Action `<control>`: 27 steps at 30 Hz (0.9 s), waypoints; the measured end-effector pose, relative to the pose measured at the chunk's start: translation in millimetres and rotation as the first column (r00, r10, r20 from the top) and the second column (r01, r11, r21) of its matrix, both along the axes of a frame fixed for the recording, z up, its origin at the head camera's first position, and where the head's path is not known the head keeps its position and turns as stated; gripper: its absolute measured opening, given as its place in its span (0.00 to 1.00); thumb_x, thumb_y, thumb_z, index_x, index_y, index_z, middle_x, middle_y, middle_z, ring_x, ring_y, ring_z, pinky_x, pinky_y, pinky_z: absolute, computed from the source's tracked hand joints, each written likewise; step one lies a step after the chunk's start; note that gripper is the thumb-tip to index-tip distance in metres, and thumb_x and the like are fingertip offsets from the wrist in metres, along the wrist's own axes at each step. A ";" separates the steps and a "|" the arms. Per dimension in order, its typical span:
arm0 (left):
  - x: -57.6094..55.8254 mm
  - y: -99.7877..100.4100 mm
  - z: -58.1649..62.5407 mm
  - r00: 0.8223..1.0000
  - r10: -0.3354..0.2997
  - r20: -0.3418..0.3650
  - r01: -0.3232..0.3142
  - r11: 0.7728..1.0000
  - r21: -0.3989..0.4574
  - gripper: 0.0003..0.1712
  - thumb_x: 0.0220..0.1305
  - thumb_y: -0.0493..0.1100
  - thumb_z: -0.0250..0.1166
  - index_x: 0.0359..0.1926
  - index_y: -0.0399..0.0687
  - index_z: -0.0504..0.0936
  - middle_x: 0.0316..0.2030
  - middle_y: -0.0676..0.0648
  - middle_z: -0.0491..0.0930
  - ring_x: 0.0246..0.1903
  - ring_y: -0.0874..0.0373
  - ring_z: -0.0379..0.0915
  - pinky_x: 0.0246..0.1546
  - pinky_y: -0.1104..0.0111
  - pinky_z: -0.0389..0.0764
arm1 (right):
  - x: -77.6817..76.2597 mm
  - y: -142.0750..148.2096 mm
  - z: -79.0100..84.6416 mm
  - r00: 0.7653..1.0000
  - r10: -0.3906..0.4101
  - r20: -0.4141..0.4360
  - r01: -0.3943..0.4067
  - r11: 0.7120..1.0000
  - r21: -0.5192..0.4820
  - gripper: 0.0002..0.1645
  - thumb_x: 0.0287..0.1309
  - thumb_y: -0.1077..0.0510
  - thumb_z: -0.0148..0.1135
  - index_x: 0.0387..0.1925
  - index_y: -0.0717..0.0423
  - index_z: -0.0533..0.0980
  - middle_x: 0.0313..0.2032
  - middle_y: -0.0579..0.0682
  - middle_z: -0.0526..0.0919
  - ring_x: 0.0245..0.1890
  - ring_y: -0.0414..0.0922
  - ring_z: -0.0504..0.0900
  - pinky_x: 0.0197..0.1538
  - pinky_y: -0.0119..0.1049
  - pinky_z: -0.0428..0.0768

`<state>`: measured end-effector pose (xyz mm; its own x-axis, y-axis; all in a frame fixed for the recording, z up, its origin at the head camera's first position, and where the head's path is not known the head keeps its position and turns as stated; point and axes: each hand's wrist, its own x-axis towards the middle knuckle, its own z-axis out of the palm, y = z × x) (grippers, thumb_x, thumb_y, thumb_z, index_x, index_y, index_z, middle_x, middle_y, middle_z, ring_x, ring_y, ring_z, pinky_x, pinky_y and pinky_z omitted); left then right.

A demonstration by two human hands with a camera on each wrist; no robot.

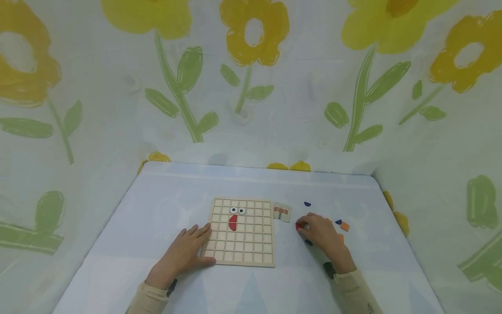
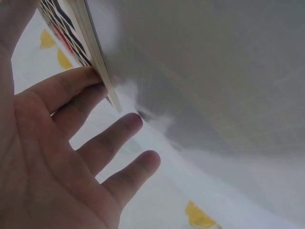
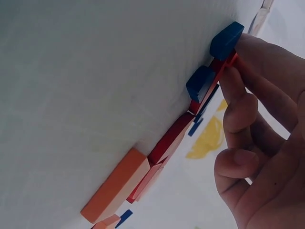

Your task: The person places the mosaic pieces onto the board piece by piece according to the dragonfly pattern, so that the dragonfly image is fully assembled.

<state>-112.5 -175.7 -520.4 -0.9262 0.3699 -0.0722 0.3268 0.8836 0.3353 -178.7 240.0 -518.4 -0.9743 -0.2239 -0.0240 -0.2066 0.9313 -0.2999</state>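
Observation:
My left hand (image 1: 184, 250) rests at the left edge of a square wooden grid board (image 1: 251, 263), its fingers spread and its fingertips against the rim. Two round eye pieces (image 1: 233, 210) lie in upper cells, with red curved pieces (image 1: 233, 222) just below them. Right of the board, my right hand (image 1: 321, 233) pinches a red piece (image 1: 298, 226) between thumb and fingers, low over the table. In the right wrist view, blue blocks (image 3: 227, 40) stand close to those fingertips, and the red piece is partly hidden by them.
A small picture card (image 1: 282, 212) lies beside the board's upper right corner. Beyond the right hand are a blue half-round piece (image 1: 307, 203) and an orange square (image 1: 344, 226). More red pieces (image 3: 170, 137) and an orange block (image 3: 116, 185) lie near the right hand.

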 end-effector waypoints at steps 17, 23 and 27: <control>0.8 -1.0 -0.4 1.000 -0.003 -0.011 0.004 1.000 0.019 0.53 0.52 0.67 0.75 0.71 0.40 0.72 0.73 0.45 0.66 0.71 0.33 0.59 0.69 0.35 0.58 | 0.2 -8.8 2.5 1.000 0.003 0.017 -0.002 1.000 -0.028 0.14 0.56 0.55 0.77 0.44 0.50 0.87 0.35 0.41 0.83 0.33 0.39 0.77 0.38 0.37 0.82; 1.1 -1.3 1.0 1.000 -0.006 -0.004 0.006 1.000 0.026 0.53 0.52 0.66 0.75 0.71 0.39 0.71 0.73 0.44 0.65 0.71 0.33 0.59 0.69 0.35 0.58 | -2.0 -25.7 9.5 0.999 0.033 -0.023 -0.035 0.997 -0.066 0.15 0.55 0.54 0.77 0.45 0.47 0.87 0.36 0.41 0.84 0.33 0.39 0.77 0.37 0.34 0.80; 2.0 -1.6 1.1 1.000 -0.008 -0.001 0.008 1.000 0.023 0.53 0.52 0.66 0.75 0.71 0.39 0.71 0.73 0.43 0.66 0.70 0.32 0.59 0.69 0.34 0.58 | -3.5 -39.3 12.9 0.995 0.064 -0.079 -0.071 0.993 -0.095 0.16 0.55 0.53 0.77 0.46 0.46 0.87 0.37 0.39 0.84 0.31 0.38 0.74 0.34 0.30 0.78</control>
